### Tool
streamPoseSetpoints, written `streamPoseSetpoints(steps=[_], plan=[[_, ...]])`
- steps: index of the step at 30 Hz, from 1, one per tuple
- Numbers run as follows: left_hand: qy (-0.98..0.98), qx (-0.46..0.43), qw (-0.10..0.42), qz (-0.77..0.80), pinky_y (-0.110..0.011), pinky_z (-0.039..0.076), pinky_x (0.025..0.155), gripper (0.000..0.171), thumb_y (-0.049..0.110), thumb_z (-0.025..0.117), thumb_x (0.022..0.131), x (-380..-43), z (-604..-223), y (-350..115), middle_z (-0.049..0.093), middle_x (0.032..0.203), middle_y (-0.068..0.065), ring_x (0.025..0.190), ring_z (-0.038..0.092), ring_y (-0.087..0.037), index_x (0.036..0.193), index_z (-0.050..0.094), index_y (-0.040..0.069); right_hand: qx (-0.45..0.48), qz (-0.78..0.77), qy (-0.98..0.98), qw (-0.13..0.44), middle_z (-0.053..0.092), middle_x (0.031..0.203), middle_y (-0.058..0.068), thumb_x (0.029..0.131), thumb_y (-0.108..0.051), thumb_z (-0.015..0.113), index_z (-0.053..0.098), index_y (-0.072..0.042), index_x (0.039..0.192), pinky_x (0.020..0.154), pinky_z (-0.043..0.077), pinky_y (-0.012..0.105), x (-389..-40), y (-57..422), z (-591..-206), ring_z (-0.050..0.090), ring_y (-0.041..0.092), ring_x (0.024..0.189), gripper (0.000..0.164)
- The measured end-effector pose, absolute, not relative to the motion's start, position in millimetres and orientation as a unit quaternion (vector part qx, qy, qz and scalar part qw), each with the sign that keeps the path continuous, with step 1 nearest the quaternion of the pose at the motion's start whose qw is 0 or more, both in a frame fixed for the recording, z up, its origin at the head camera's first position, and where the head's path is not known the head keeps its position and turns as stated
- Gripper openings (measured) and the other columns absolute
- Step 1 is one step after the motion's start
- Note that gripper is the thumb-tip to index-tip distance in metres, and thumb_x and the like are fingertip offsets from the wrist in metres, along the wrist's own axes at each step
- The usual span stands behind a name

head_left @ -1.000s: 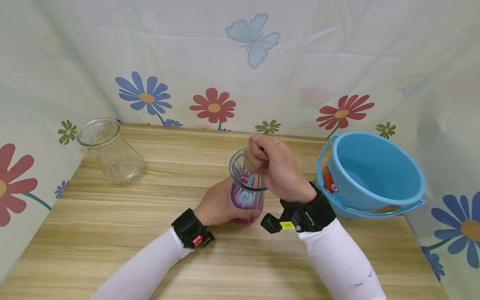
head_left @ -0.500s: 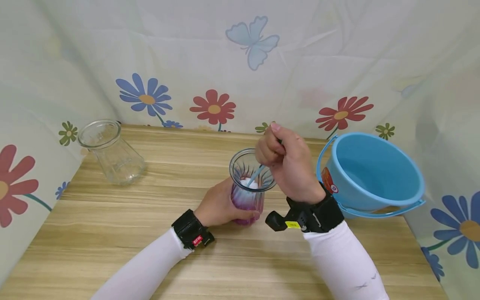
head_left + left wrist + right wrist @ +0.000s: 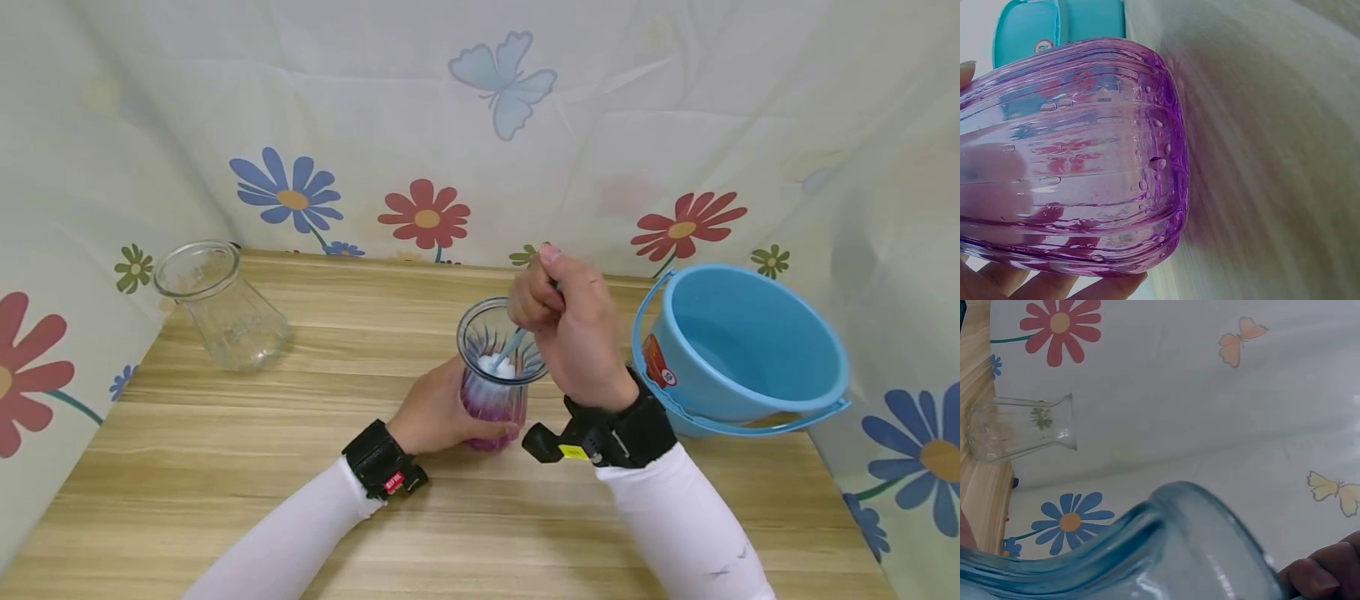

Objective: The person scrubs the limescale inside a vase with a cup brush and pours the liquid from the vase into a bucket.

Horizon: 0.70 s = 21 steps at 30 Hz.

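A ribbed glass vase (image 3: 495, 408), blue above and purple at the base, stands in the middle of the table. My left hand (image 3: 435, 410) grips its lower body from the left. Over the wide rim, my right hand (image 3: 572, 325) is curled around the light blue handle (image 3: 512, 346) of a brush. Its white head (image 3: 495, 365), perhaps sponge, sits inside the vase, partly hidden by the glass. Water drops dot the purple vase (image 3: 1097, 169) in the left wrist view. The right wrist view has the blurred blue rim (image 3: 1179, 506) close up, with right fingertips (image 3: 1316, 575) beside it.
A clear glass vase (image 3: 243, 329) stands at the back left of the wooden table (image 3: 337, 333). To the right is a light blue bucket (image 3: 701, 371), its handle hanging down at the front. Flower-printed fabric (image 3: 345, 100) encloses the back and sides.
My right hand has risen and shifted right from a second ago, bringing the white brush head into view. In the last half second it barely moved left. The left hand keeps its grip.
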<state>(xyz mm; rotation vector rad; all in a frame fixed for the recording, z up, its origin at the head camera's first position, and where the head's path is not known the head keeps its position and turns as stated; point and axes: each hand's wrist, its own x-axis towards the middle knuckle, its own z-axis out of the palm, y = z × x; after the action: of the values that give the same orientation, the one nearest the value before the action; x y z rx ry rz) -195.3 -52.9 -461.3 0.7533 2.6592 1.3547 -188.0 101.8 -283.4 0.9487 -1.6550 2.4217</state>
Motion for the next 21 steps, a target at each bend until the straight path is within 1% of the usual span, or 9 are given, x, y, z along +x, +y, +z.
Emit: streamPoseSetpoints(steps=[8,13,21], plan=[[0.862,0.237,0.042,0.445,-0.036,0.055,0.081,0.091,0.069,0.078,0.062,-195,-461,-53,0.058,0.115,0.012,0.096,0.055,-0.004,0.134,0.039,0.03,0.302,0.768,-0.565,0.019,0.02,0.055,-0.001,0.103,-0.014,0.027,0.026,-0.011,0.06,0.049,0.013,0.035,-194,96,-296,0.02,0.018,0.047,0.043],[0.865,0.231,0.043,0.443,-0.036,0.055,0.08,0.09,0.068,0.079,0.062,-194,-460,-54,0.058,0.115,0.011,0.095,0.056,-0.004,0.133,0.04,0.029,0.308,0.754,-0.579,-0.005,0.019,0.057,0.0,0.103,-0.013,0.028,0.026,-0.009,0.06,0.052,0.015,0.035,-195,96,-297,0.021,0.017,0.049,0.043],[0.866,0.233,0.043,0.441,-0.035,0.055,0.08,0.091,0.073,0.076,0.061,-195,-461,-55,0.058,0.114,0.012,0.094,0.055,-0.004,0.132,0.04,0.029,0.311,0.74,-0.594,-0.04,0.02,0.059,0.001,0.103,-0.012,0.029,0.026,-0.008,0.061,0.055,0.018,0.035,-196,97,-297,0.023,0.019,0.052,0.043]])
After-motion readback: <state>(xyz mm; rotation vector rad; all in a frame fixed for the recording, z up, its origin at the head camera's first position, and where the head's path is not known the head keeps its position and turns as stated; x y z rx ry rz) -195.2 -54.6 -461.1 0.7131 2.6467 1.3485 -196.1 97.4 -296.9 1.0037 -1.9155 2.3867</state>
